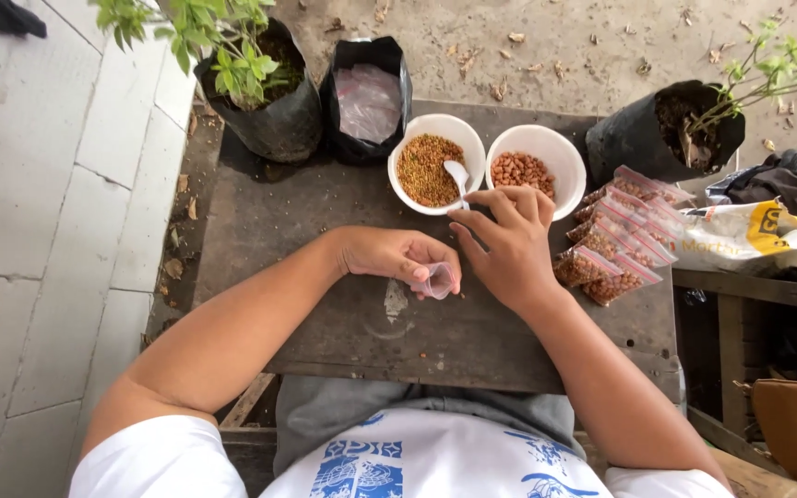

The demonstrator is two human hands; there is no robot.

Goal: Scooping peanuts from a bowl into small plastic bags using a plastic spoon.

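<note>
Seen from the head camera looking down, a person sits at a dark wooden table (pixel 325 314). Their left hand (pixel 397 255) pinches a small clear plastic bag (pixel 437 279) open, just in front of a white bowl of small brown seeds (pixel 426 171). Their right hand (pixel 509 244) grips the handle of a white spoon (pixel 458 177) resting in that seed bowl, fingers closed on it. Right of the seed bowl stands a white bowl of peanuts (pixel 523 171). Farther right lies a pile of filled, sealed bags (pixel 615 240), so many are done. The held bag looks empty, though it is hard to tell. Left of the seed bowl, a black sack of unused clear bags (pixel 366 101) suggests more remain.
</note>
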